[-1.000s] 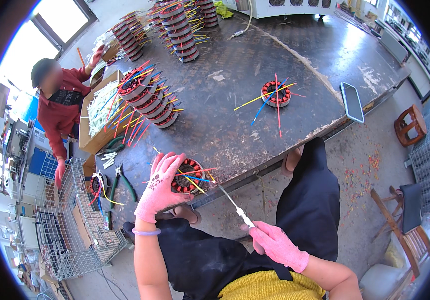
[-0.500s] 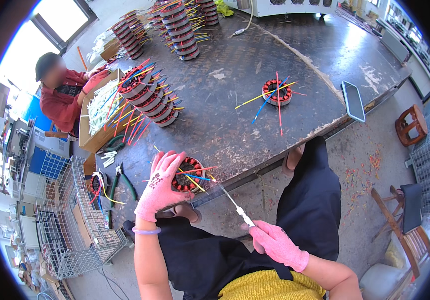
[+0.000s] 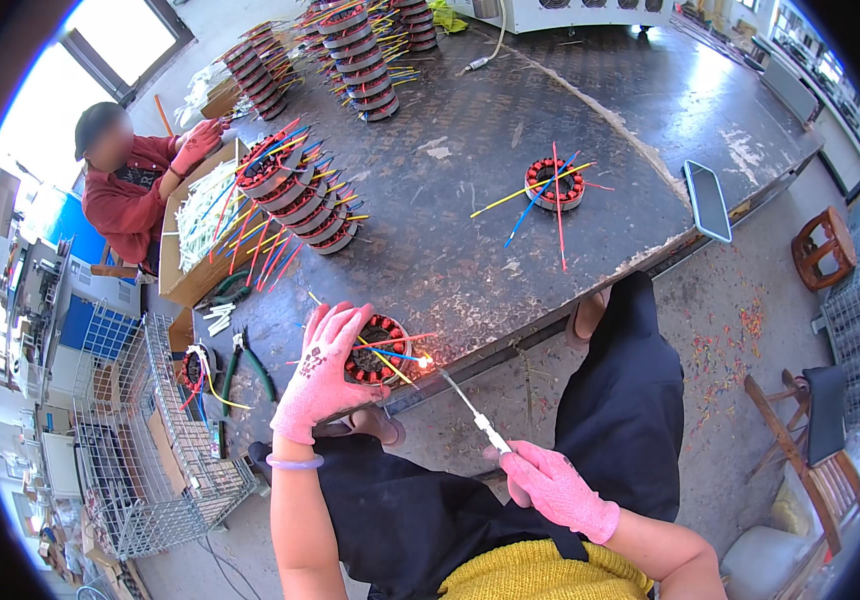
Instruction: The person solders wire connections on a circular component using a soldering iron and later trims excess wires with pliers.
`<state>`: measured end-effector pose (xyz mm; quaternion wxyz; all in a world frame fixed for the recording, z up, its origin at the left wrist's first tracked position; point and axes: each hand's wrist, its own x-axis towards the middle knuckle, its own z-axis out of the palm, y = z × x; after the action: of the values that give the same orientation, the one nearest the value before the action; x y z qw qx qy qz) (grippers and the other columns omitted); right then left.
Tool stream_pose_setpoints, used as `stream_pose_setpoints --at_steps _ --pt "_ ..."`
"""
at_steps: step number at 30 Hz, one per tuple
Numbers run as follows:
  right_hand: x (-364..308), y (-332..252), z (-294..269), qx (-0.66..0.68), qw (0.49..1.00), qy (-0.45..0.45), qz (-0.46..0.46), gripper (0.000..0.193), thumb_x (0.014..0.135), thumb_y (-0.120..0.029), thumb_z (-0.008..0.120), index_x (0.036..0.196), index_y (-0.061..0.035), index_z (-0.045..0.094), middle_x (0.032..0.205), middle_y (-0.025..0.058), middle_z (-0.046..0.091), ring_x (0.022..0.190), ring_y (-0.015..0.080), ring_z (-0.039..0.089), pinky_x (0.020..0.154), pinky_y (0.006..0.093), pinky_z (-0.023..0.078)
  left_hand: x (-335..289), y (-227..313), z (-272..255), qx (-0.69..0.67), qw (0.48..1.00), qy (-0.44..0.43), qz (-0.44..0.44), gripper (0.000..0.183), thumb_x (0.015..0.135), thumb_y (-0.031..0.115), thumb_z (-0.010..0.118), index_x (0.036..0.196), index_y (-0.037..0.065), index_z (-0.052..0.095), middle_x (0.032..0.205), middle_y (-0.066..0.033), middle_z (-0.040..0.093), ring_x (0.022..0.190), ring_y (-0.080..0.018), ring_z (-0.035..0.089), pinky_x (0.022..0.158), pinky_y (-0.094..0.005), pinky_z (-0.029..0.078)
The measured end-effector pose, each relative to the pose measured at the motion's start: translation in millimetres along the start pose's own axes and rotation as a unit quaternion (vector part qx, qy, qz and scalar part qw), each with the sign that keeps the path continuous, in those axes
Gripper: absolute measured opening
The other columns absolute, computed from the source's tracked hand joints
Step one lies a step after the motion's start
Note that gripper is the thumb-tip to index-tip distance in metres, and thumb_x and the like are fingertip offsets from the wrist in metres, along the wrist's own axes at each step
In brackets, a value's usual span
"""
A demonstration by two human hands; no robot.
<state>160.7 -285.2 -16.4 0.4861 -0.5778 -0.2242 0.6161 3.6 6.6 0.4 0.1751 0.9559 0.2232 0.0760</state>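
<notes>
My left hand (image 3: pixel 325 370), in a pink glove, rests on a round wound motor stator (image 3: pixel 378 349) with coloured wire leads, at the near edge of the dark table (image 3: pixel 470 200). In my right hand (image 3: pixel 555 488), also gloved in pink, is a long thin lighter wand (image 3: pixel 470 408). Its tip shows a small flame (image 3: pixel 425 361) at the stator's leads. Another stator (image 3: pixel 554 184) with long coloured leads lies alone further out on the table.
Stacks of stators (image 3: pixel 300 205) stand at the table's left and far side (image 3: pixel 355 50). A person in red (image 3: pixel 125 190) reaches into a cardboard box (image 3: pixel 200 235). Pliers (image 3: pixel 245 365), a wire basket (image 3: pixel 145 450), a phone (image 3: pixel 708 200) and a stool (image 3: pixel 818 245) are around.
A flame now burns at the wand's tip by the stator. The person in red has shifted an arm at the box. My hands have hardly moved.
</notes>
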Motion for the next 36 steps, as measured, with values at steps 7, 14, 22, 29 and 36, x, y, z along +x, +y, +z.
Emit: stream_pose_setpoints --at_steps 7,14,22,29,36 --pt "2 5 1 0.02 1.0 -0.003 -0.003 0.035 0.106 -0.025 0.045 0.126 -0.0009 0.06 0.066 -0.0004 0.047 0.059 0.0077 0.044 0.058 0.0264 0.039 0 1 -1 -0.001 1.0 -0.001 -0.001 0.106 0.052 0.027 0.091 0.145 0.008 0.045 0.141 -0.0138 0.048 0.143 -0.0389 0.032 0.122 -0.0497 0.021" --pt "0 -5 1 0.0 1.0 0.001 0.004 0.035 0.106 -0.025 0.045 0.126 -0.0005 0.06 0.066 -0.0004 0.046 0.059 0.0076 0.045 0.057 0.0263 0.039 1 0 0 0.001 1.0 -0.004 -0.002 0.106 0.052 0.028 0.091 0.146 0.009 0.045 0.142 -0.0137 0.048 0.143 -0.0388 0.031 0.122 -0.0497 0.021" --pt "-1 -8 2 -0.009 1.0 0.004 0.005 0.034 0.106 -0.025 0.045 0.124 -0.0009 0.061 0.066 -0.0006 0.047 0.058 0.0076 0.045 0.057 0.0265 0.039 0 1 -2 0.001 1.0 0.0 0.003 0.105 0.053 0.03 0.091 0.146 0.009 0.045 0.141 -0.0136 0.048 0.142 -0.0393 0.032 0.122 -0.0499 0.02" --pt "1 3 -1 0.031 0.999 0.006 0.014 0.034 0.106 -0.025 0.045 0.125 -0.001 0.061 0.066 -0.0024 0.046 0.059 0.0066 0.043 0.056 0.0254 0.038 -2 9 -5 0.024 1.0 0.004 -0.019 0.101 0.055 0.032 0.089 0.144 0.009 0.047 0.139 -0.0133 0.049 0.142 -0.0376 0.034 0.123 -0.0499 0.02" --pt "-1 3 -3 0.098 0.995 0.007 0.007 0.036 0.106 -0.025 0.048 0.128 0.0022 0.058 0.068 -0.0026 0.045 0.06 0.007 0.042 0.056 0.0242 0.035 1 -2 -7 0.004 1.0 0.017 0.022 0.1 0.053 0.03 0.09 0.143 0.008 0.049 0.137 -0.0104 0.054 0.142 -0.0336 0.038 0.123 -0.0492 0.019"
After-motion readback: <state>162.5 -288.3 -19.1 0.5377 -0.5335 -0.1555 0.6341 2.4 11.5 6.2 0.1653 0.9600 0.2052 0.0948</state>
